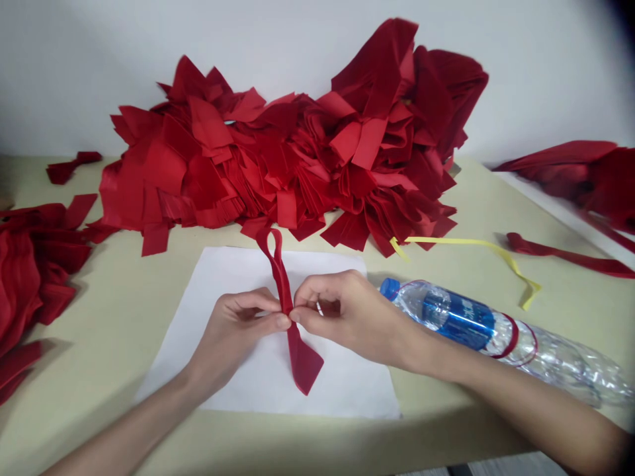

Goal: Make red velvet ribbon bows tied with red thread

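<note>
the ribbon (284, 287) is over the paper (347, 390), before the ribbon pile (278, 165), the bottle (461, 318) (cap (389, 289) leftward) to the right.

Both the left hand (243, 324) and right hand (350, 314) cover the pinched middle of the red strip (303, 363)! The right forearm (501, 393) blocks part of the plastic bottle (414, 301), its label (461, 320) too blurred to read. The left edge slices a red pile (22, 277); the right edge clips a loose strip (565, 256).
</note>
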The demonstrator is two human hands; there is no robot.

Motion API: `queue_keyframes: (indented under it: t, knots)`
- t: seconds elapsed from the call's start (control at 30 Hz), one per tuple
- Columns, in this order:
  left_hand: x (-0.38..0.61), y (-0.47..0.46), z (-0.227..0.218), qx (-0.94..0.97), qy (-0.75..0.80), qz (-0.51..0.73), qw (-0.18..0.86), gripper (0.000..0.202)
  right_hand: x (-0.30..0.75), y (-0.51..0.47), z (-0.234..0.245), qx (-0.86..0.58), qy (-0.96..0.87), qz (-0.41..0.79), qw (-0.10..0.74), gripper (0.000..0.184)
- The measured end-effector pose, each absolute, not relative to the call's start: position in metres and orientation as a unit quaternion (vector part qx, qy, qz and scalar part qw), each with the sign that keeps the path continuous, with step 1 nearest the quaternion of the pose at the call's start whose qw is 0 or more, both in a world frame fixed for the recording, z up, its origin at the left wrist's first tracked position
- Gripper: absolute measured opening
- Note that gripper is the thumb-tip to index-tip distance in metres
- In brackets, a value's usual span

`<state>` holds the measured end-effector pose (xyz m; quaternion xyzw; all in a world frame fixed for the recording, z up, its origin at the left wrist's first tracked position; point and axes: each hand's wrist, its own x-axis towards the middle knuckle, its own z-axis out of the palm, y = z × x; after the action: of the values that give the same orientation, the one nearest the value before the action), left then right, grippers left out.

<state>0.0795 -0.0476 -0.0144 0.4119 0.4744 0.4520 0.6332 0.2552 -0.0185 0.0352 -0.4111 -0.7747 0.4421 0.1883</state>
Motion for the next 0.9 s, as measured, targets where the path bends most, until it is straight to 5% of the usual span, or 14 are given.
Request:
queue_keyframes:
  t: [0.67,0.9]
  knots:
    - [0.0797,-0.05,-0.0077,0.477,0.501,0.426,0.583,0.006,0.2524,-0.0187,0.0358,-0.439,-0.769,0.434,0.164,0.013]
    - [0.0747,-0.0463,-0.009,0.352,0.417,0.408,0.732,0.006,0.257,-0.0141,0.0349,-0.394,-0.758,0.482,0.196,0.014]
